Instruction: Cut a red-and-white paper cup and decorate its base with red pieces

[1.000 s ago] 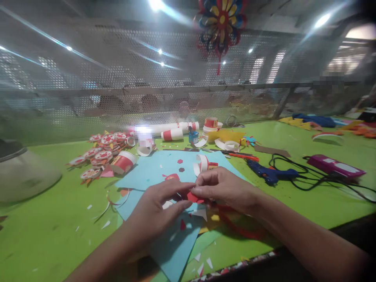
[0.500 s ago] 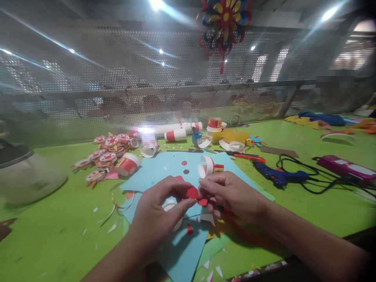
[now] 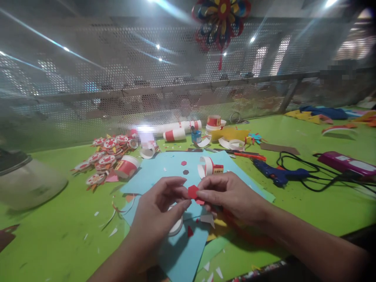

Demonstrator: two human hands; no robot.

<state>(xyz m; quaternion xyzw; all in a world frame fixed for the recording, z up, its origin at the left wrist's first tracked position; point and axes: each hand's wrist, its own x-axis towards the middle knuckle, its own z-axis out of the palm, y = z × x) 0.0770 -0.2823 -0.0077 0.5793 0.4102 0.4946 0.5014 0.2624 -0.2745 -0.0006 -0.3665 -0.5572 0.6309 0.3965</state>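
Observation:
Over a blue paper sheet (image 3: 155, 164), my right hand (image 3: 232, 194) pinches a small red paper hexagon (image 3: 193, 192) between thumb and fingers. A second red piece (image 3: 200, 202) shows just below it, partly hidden by the right fingers. My left hand (image 3: 163, 207) is curled, its thumb and fingertips at the hexagon's left edge. Beneath the left hand lies a white round disc (image 3: 176, 226), partly covered. Two dark-red hexagons (image 3: 183, 163) rest on the sheet beyond the hands. A cut cup ring (image 3: 206, 167) and red scraps (image 3: 190, 231) lie close by.
Decorated red-and-white discs (image 3: 107, 156) are piled at left beside a paper cup (image 3: 127, 166). At right are a blue glue gun (image 3: 280, 174), black cables and a purple power bank-like box (image 3: 346, 164). Scissors with orange handles (image 3: 246, 156) lie behind the sheet; a pale container (image 3: 32, 180) stands left.
My right thumb has come over the red hexagon, which the left fingers held before. The left fingers have shifted to its edge, and the second red piece now sits closer beneath it.

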